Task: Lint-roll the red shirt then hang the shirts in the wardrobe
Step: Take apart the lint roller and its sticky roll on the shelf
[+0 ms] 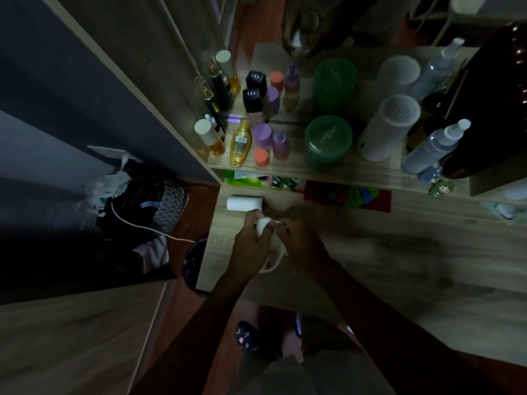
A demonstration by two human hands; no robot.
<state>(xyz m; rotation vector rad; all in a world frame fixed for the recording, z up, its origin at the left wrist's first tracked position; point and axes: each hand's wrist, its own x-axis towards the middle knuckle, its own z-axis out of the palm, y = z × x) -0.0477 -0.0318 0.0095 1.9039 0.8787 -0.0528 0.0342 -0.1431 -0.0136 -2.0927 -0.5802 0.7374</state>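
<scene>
In dim light my left hand [251, 246] is closed around a white lint roller [263, 226], whose looped handle [273, 265] sticks out below my fingers. My right hand [299, 243] meets it from the right, its fingertips pinching the roller's upper end. Both hands hover just over the wooden desk [370, 252], near its left end. A white roll [244, 203] lies on its side on the desk, just beyond my left hand. No red shirt shows in the head view.
A raised shelf [285, 166] behind the desk carries several bottles, two green jars [328, 141], a white cylinder [385, 129] and a spray bottle [436, 146]. Dark clothes and a white cable [134, 212] lie on the floor at left, beside a bin [194, 263].
</scene>
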